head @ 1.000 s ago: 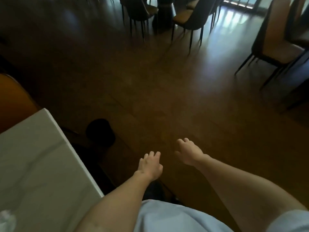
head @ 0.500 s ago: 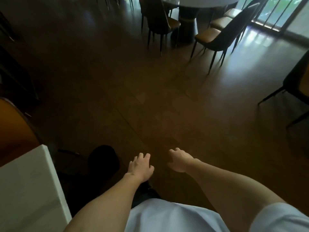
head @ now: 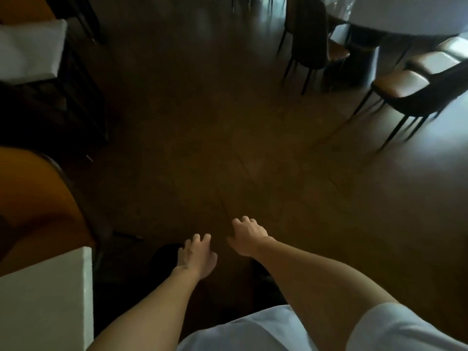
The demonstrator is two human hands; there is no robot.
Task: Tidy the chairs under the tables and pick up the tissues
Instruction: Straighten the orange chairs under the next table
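A dark wooden floor (head: 228,138) fills most of the view. At the upper right a round white table (head: 405,16) stands with dark chairs (head: 415,95) around it, tan seats facing the table, backs turned outward, legs splayed on the floor. A white table corner (head: 43,300) sits at lower left beside an orange chair (head: 35,198). No tissue can be made out. The left hand (head: 197,258) and right hand (head: 249,236) hang over the floor, fingers loosely spread, holding nothing.
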